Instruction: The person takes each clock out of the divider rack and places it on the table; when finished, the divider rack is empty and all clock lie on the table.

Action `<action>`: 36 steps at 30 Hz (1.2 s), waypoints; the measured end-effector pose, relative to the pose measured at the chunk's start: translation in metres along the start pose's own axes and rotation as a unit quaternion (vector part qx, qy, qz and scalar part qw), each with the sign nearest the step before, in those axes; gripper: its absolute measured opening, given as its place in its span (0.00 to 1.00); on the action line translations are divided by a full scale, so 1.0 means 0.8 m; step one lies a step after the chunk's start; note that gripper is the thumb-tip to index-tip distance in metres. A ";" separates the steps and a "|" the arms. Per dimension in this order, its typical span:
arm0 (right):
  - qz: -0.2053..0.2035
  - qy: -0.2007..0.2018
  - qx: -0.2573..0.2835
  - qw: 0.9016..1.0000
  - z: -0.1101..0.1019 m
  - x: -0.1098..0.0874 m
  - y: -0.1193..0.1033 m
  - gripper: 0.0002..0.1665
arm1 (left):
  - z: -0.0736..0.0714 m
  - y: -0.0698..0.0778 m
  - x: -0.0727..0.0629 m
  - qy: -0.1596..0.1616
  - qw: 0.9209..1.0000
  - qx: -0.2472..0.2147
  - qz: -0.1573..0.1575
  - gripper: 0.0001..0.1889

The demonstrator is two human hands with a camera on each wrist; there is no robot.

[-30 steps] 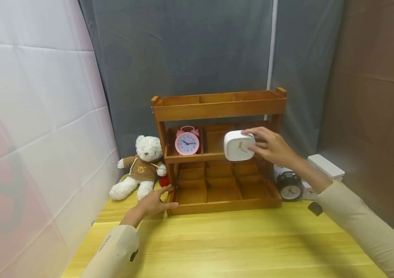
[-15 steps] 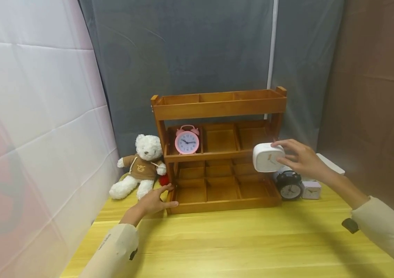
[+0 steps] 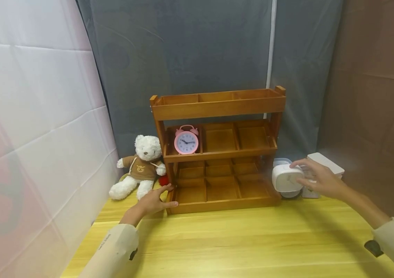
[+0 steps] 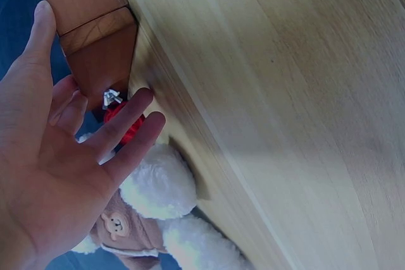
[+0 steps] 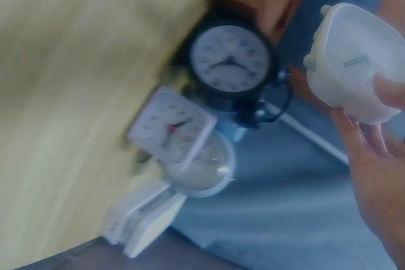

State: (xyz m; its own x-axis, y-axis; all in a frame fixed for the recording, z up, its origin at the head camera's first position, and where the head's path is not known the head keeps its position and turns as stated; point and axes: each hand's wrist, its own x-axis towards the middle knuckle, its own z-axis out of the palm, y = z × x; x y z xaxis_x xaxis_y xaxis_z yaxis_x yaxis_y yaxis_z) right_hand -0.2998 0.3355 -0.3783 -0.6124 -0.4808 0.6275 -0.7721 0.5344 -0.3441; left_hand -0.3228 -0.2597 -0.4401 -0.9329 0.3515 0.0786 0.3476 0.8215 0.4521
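Observation:
My right hand (image 3: 322,181) pinches a white rounded-square clock (image 3: 286,179) between thumb and fingers, beside the right end of a brown wooden shelf (image 3: 217,110). In the right wrist view the clock (image 5: 348,49) hangs apart from a black twin-bell alarm clock (image 5: 229,58), which it mostly covers in the head view. My left hand (image 3: 151,201) touches the shelf's lower left front corner, thumb on its front and fingers spread at its side. A pink twin-bell alarm clock (image 3: 186,142) stands in the middle tier's left compartment.
Right of the shelf stand a small pale square clock (image 5: 161,128), a round clear-fronted object (image 5: 205,172) and white boxes (image 3: 325,163). At the left sits a white teddy bear (image 3: 144,166) in a brown top, with a red object (image 3: 163,180) beside it. A grey curtain (image 3: 190,46) hangs behind.
My right hand has carried the white clock from before the middle tier to the right and down, past the shelf's right end. My left hand stays at the corner.

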 end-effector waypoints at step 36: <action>0.002 -0.004 0.066 0.998 0.055 -0.106 0.050 0.32 | 0.000 0.001 -0.001 0.001 1.000 0.001 -0.001 0.46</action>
State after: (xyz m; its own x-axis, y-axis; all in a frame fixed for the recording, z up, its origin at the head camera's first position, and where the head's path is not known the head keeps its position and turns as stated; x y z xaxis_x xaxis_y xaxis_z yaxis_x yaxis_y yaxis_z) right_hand -0.2861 0.3673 -0.4759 -0.6169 -0.4843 0.6204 -0.7846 0.4408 -0.4361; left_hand -0.3213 -0.2591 -0.4400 -0.9339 0.3487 0.0794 0.3457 0.8234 0.4499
